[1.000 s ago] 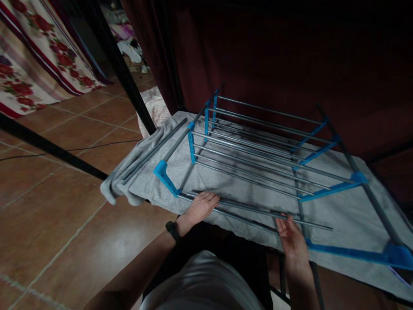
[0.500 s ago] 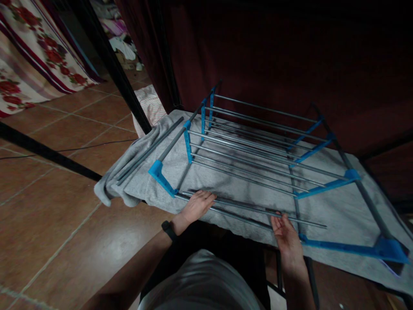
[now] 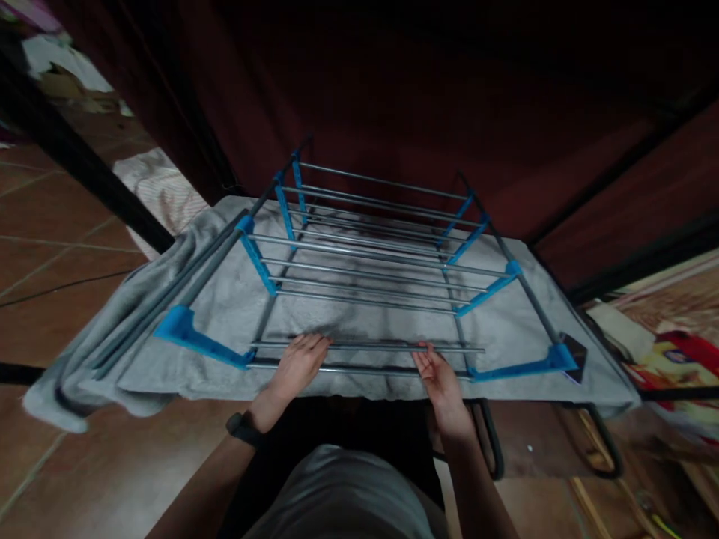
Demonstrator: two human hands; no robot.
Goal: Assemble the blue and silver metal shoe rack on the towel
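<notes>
**Head view: two hands on a loose rod at the rack's near edge**

The rod (image 3: 368,348) lies crosswise at 6 o'clock on the rack (image 3: 371,256), over a grey cloth (image 3: 219,299).
- Left hand (image 3: 296,364): palm down, fingers flat across the rod, not clenched.
- Right hand (image 3: 440,373): palm up, released, fingertips touching the rod toward 3 o'clock.
- Handling (judged): thin metal tube, light, stiff and smooth, so apt to roll. Best held at two points well apart.
- Bracket (image 3: 196,340) at 9 o'clock: blue, likely plastic.
- No writing readable.
</notes>
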